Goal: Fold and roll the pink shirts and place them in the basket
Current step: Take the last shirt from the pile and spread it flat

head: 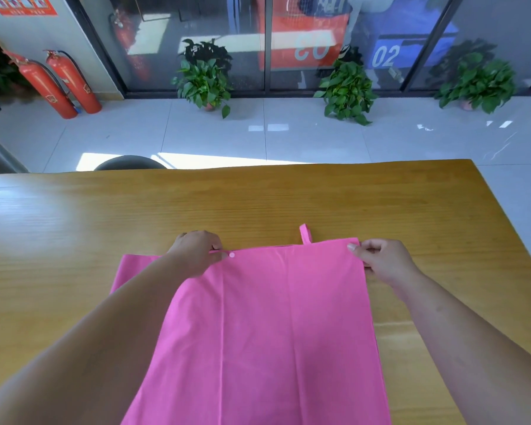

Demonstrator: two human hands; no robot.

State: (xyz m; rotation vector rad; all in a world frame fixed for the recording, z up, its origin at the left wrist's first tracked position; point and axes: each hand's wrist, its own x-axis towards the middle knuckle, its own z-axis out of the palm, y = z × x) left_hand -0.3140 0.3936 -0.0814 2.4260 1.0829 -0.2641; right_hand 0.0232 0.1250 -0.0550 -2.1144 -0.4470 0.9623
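A pink shirt (267, 326) lies flat on the wooden desk (74, 240), its long axis running from the person outward, the far edge with a small loop (304, 233) pointing away. Both arms reach forward over it. The left hand (196, 251) pinches the far edge near a pale button (231, 255); the right hand (380, 260) pinches the far right corner, fingers curled.

The left arm (105, 332) and right arm (472, 348) are bare as far up as can be seen. The left hand (196, 253) and right hand (383, 262) are bare too.
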